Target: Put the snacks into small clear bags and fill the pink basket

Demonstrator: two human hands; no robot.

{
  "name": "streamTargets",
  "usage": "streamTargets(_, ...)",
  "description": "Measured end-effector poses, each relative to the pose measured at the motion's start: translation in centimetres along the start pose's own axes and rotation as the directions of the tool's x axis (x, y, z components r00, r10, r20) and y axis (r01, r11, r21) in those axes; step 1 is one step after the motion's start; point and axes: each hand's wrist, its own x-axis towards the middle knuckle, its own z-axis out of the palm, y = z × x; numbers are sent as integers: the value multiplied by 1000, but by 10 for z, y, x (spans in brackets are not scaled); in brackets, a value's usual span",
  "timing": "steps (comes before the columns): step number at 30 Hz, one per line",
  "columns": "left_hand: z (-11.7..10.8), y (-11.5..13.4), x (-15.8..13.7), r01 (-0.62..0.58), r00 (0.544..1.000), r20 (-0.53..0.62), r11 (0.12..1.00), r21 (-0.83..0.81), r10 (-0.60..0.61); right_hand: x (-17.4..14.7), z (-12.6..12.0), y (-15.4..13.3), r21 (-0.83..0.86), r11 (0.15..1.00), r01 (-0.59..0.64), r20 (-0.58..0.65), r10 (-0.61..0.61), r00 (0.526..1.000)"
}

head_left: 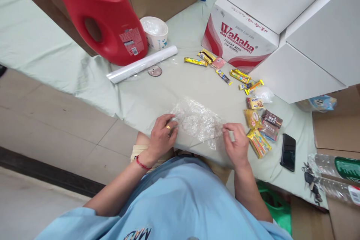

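A crumpled sheet of clear plastic film (197, 118) lies at the near edge of the cloth-covered table, stretched between my two hands. Closed on its left end is my left hand (164, 133), with a ring on one finger and a red bracelet at the wrist. My right hand (236, 142) pinches the film's right edge between thumb and fingers. Behind the film, a white roll (142, 63) lies slantwise beside a small round disc (155, 71). Several wrapped snacks, among them a yellow packet (258, 143), lie to the right of my right hand.
A large red jug (112, 18) and a paper tub (154, 32) stand at the back left. A Wahaha carton (239, 37) is at the back right, beside white cabinets (317, 41). A phone (288, 152), keys (311, 183) and plastic bottles (334, 165) lie at the right.
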Motion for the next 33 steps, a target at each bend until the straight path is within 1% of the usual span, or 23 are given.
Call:
streamTargets(2,0,0,0,14,1000,1,1000,-6,-14,3,17,-16,102,992,80,143,-95,985)
streamTargets(4,-1,0,1,15,1000,6,1000,-14,-15,5,38,-23,132,984,122,256,-153,955)
streamTargets(5,-2,-1,1,13,1000,5,1000,-22,-13,5,49,-24,121,984,132,309,-164,937)
streamTargets(7,-3,-3,0,10,1000,-7,999,-42,-10,5,65,-22,78,989,124,412,-146,900)
streamTargets(9,-5,-6,-1,17,999,-27,997,-71,-19,6,75,-18,50,994,92,476,-105,873)
streamTargets(13,-8,-10,-2,70,996,-46,989,-127,-76,10,74,-11,112,994,-2,479,-53,876)
streamTargets(16,-8,-9,-1,153,985,-56,976,-157,-163,11,71,-10,156,985,-69,472,-13,882)
streamTargets(18,-7,-8,-1,202,969,-95,954,-221,-228,12,70,-10,165,981,-104,469,15,883)
streamTargets(20,-8,-4,-1,224,947,-161,931,-287,-277,12,71,-10,165,977,-136,465,44,884)
streamTargets(22,-10,2,-2,241,928,-208,922,-302,-310,12,72,-10,163,973,-161,460,69,885)
streamTargets(23,-11,7,-3,265,926,-190,919,-292,-327,13,73,-9,162,972,-170,458,78,886)
streamTargets(24,-12,12,-3,298,929,-132,913,-280,-344,13,74,-9,162,971,-176,456,85,886)
streamTargets(25,-13,18,-4,340,931,-41,902,-266,-362,14,74,-9,161,970,-181,454,90,886)
streamTargets(26,-14,25,-4,384,923,65,890,-247,-380,14,74,-10,161,969,-186,453,95,887)
streamTargets(27,-13,31,-3,426,903,165,878,-219,-397,15,73,-10,162,968,-192,452,101,886)
streamTargets(28,-12,36,-2,461,878,239,868,-184,-416,15,73,-11,166,966,-199,451,105,886)
streamTargets(29,-10,41,0,487,856,280,860,-150,-436,15,72,-12,175,962,-209,451,110,886)
streamTargets(31,-5,46,6,532,826,285,839,-112,-486,16,71,-15,213,947,-239,450,122,885)
streamTargets(33,1,45,16,574,806,279,803,-158,-522,16,69,-17,271,919,-288,458,141,878)
